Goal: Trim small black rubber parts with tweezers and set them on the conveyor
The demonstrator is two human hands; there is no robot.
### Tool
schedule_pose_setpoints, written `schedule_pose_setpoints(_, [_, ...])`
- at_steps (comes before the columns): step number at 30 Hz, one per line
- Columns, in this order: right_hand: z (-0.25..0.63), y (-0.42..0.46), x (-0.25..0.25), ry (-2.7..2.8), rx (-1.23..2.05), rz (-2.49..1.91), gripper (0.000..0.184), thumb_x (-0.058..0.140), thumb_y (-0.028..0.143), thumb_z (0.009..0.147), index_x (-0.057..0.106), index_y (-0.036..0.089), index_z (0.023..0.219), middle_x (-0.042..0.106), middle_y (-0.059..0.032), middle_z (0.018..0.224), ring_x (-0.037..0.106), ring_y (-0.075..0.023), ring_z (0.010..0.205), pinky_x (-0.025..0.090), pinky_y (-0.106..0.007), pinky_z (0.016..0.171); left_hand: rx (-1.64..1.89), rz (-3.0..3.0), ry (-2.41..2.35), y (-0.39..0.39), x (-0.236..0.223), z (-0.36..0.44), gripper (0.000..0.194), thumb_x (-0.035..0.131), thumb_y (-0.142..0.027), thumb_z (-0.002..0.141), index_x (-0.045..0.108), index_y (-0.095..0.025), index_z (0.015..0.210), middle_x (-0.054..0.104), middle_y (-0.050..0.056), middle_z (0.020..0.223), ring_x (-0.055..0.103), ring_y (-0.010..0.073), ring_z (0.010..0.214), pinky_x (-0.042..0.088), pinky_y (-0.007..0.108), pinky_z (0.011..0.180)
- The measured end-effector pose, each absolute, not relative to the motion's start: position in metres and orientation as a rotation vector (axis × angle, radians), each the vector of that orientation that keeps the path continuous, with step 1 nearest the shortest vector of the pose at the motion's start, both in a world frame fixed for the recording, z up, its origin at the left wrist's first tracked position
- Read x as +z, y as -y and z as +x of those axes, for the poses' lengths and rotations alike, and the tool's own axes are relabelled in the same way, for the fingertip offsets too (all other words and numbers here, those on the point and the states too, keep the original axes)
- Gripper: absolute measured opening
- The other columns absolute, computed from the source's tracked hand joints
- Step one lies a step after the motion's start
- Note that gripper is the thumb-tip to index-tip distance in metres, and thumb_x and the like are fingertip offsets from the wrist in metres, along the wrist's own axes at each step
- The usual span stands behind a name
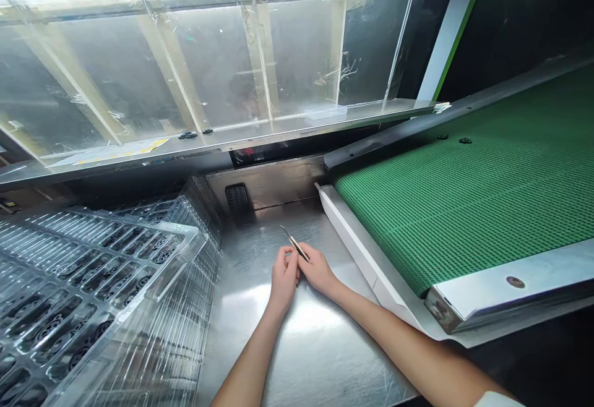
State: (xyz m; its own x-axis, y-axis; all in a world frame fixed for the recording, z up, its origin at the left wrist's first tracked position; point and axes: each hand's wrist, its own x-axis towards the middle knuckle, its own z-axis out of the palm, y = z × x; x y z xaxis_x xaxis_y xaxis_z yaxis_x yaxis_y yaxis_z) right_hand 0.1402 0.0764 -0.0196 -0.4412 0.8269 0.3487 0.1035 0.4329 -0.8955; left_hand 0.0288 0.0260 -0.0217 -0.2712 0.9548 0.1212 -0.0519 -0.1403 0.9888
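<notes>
My two hands meet over the metal tabletop (297, 345). My right hand (318, 268) is closed around a slim pointed tool (297, 246) with a thin, slightly bent metal tip and a pale and black handle. That tip points away and to the left; whether it is a knife or tweezers does not show. Against it, my left hand (284, 274) is closed with its fingertips pressed together. Whatever sits between the left fingers is hidden, though a small dark edge shows below them.
Stacked clear plastic trays (176, 240) with black round parts stand at left. A green conveyor belt (464, 209) with small black parts (464, 140) runs at right. Beyond, a metal shelf (260, 138) holds black pieces (188, 135) and a paper sheet (116, 150) below clear panels.
</notes>
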Motion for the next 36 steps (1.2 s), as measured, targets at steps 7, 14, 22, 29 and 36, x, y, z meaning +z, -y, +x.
schedule_pose_setpoints(7, [0.140, -0.075, -0.017, 1.826, 1.068, -0.818, 0.021, 0.049, 0.033, 0.098, 0.065, 0.018, 0.095, 0.065, 0.0002, 0.077, 0.062, -0.0177, 0.074, 0.043, -0.025, 0.069, 1.543, 1.105, -1.300, -0.025, -0.022, 0.028, 0.061, 0.064, -0.079, 0.086, 0.055, -0.020, 0.098, 0.044, -0.009, 0.052, 0.038, 0.0098, 0.043, 0.029, 0.019, 0.042])
schedule_pose_setpoints(14, [0.140, -0.073, -0.018, 1.784, 1.136, -0.801, 0.020, 0.049, 0.031, 0.099, 0.064, 0.019, 0.095, 0.064, 0.0013, 0.069, 0.062, -0.0170, 0.067, 0.044, -0.024, 0.064, 1.537, 1.098, -1.310, -0.025, -0.022, 0.028, 0.061, 0.066, -0.078, 0.085, 0.057, -0.019, 0.099, 0.044, -0.008, 0.052, 0.038, 0.0100, 0.043, 0.031, 0.018, 0.042])
schedule_pose_setpoints(22, [0.140, -0.073, -0.017, 1.794, 1.108, -0.811, 0.019, 0.050, 0.031, 0.099, 0.064, 0.019, 0.093, 0.065, 0.0005, 0.072, 0.063, -0.0174, 0.069, 0.045, -0.025, 0.066, 1.533, 1.106, -1.291, -0.028, -0.028, 0.025, 0.061, 0.066, -0.079, 0.084, 0.056, -0.020, 0.098, 0.045, -0.008, 0.051, 0.039, 0.0100, 0.042, 0.031, 0.018, 0.041])
schedule_pose_setpoints(29, [0.140, -0.073, -0.018, 1.779, 1.141, -0.813, 0.019, 0.050, 0.033, 0.098, 0.061, 0.020, 0.091, 0.063, 0.0019, 0.069, 0.062, -0.0160, 0.067, 0.043, -0.022, 0.063, 1.498, 1.117, -1.290, -0.030, -0.033, 0.020, 0.062, 0.065, -0.079, 0.085, 0.056, -0.020, 0.101, 0.048, -0.008, 0.051, 0.042, 0.0111, 0.042, 0.032, 0.019, 0.042])
schedule_pose_setpoints(36, [0.140, -0.072, -0.019, 1.758, 1.172, -0.811, 0.018, 0.052, 0.035, 0.096, 0.061, 0.019, 0.091, 0.063, 0.0005, 0.073, 0.061, -0.0164, 0.067, 0.044, -0.022, 0.060, 1.497, 1.131, -1.327, -0.027, -0.026, 0.024, 0.063, 0.064, -0.080, 0.085, 0.055, -0.020, 0.100, 0.045, -0.009, 0.051, 0.039, 0.0107, 0.043, 0.032, 0.019, 0.041])
